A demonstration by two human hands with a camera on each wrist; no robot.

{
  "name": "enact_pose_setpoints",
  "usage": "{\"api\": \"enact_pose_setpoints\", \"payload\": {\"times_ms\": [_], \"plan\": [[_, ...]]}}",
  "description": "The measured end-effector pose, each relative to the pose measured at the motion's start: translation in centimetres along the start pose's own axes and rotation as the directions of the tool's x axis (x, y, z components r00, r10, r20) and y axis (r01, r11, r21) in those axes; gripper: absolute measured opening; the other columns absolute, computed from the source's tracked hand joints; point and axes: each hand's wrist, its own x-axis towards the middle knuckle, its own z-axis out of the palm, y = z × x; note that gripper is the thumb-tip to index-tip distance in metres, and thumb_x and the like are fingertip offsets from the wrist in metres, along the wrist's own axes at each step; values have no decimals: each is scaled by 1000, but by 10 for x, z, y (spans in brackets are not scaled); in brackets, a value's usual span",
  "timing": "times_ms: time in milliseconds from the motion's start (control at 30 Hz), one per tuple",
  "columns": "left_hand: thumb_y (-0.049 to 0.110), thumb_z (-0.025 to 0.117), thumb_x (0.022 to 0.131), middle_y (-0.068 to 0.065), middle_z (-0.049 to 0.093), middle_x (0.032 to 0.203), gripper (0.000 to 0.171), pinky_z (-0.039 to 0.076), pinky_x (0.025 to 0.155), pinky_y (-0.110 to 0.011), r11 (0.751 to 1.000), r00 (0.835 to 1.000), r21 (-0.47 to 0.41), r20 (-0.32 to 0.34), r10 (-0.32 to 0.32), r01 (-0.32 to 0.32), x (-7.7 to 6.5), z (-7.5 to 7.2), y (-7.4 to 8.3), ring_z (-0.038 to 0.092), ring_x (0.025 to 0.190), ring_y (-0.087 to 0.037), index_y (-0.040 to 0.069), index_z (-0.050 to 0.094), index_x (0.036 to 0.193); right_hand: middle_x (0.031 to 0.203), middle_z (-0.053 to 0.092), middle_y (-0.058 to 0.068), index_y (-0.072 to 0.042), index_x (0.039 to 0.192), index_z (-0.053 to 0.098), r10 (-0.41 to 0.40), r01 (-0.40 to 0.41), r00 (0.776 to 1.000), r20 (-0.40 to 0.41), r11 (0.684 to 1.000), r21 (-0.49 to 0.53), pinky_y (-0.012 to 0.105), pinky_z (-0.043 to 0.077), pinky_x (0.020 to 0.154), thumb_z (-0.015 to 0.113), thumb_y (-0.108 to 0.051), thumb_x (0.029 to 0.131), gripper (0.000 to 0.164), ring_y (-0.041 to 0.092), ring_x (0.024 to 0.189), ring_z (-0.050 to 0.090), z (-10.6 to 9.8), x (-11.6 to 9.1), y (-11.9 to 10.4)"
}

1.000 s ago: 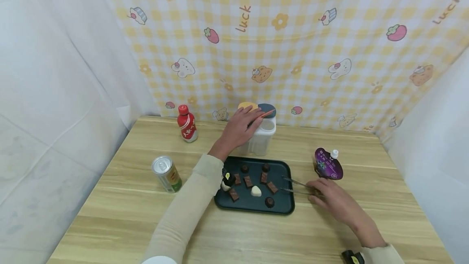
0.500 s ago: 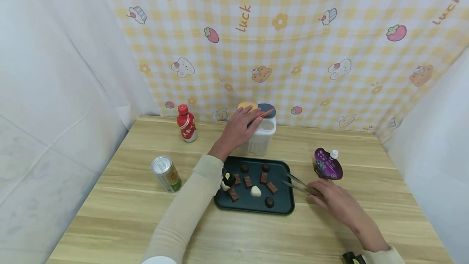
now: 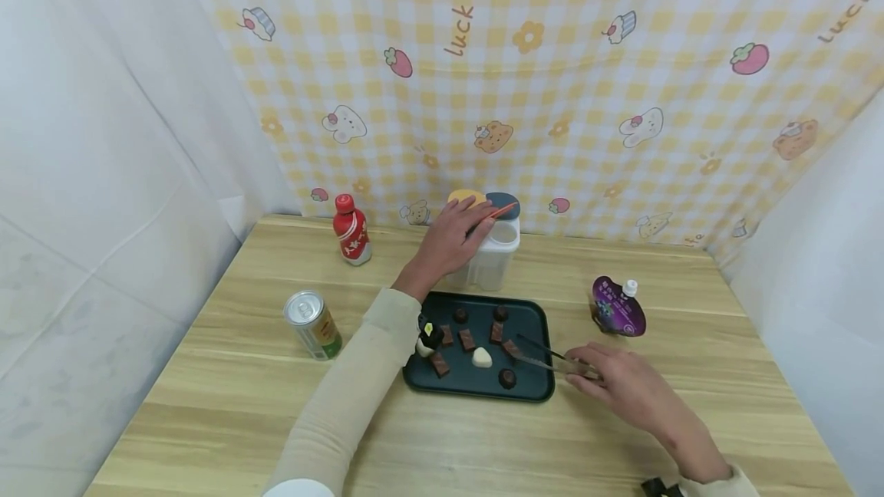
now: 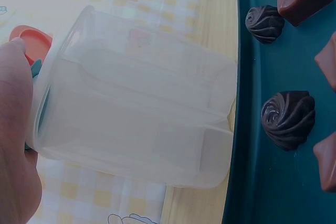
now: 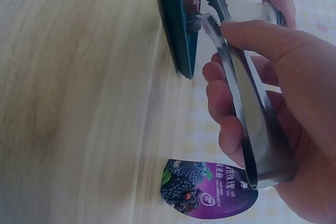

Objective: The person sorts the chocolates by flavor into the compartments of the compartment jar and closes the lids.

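Observation:
My left hand (image 3: 452,240) grips the top of a clear storage container (image 3: 492,267) with coloured lids. One orange lid (image 4: 38,44) stands raised beside the thumb, and one round opening is uncovered. In my right hand (image 3: 625,390) are metal tongs (image 5: 257,124), held between thumb and fingers. Their toothed tips stand apart around a brown chocolate bar (image 3: 511,349) on the dark green tray (image 3: 476,390); contact cannot be made out. Several other chocolates lie on the tray, among them a white one (image 3: 482,357) and a dark swirled one (image 4: 289,120).
A red bottle (image 3: 353,230) and a metal-topped can (image 3: 314,324) stand on the wooden table (image 3: 228,405), left of the tray. To the right stands a purple spouted pouch (image 3: 618,308). Behind the table hangs a yellow checked cloth (image 3: 552,98).
My right hand has moved left, carrying the tongs' tips further over the tray to a brown chocolate bar. The left hand keeps its place on the container.

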Motion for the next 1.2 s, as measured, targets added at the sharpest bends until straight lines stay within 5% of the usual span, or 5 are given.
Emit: {"api": "enact_pose_setpoints", "payload": {"times_ms": [367,567,833,1200], "plan": [[40,39,113,-2,52,153,48,9,124,-32,1000,1000,1,9,7,-7,2,0,-1,32,150,-24,15,59,148,100,76,-2,-7,116,77,27,-28,997,71,999,17,32,59,69,77,-21,94,26,6,86,71,2,2,-1],[41,40,112,-1,52,153,47,8,124,-35,1000,1000,2,9,4,-4,2,0,0,33,150,-23,17,59,148,103,78,1,-7,114,79,-11,10,999,40,1000,10,28,58,64,79,-15,92,24,5,85,70,3,2,-2],[40,40,112,-1,52,153,46,9,124,-34,1000,1000,8,1,5,-5,1,0,1,33,150,-24,16,60,147,101,78,5,-5,111,81,-28,28,1000,-6,999,35,16,46,52,81,-7,88,23,-10,67,58,4,3,-3],[39,39,113,-2,53,153,46,11,124,-35,1000,1000,-1,-2,8,-8,0,0,1,33,150,-23,16,60,147,98,78,3,-6,110,82,-24,24,999,-47,1000,-7,13,34,43,84,-8,85,25,-12,53,39,7,2,-4]]}}
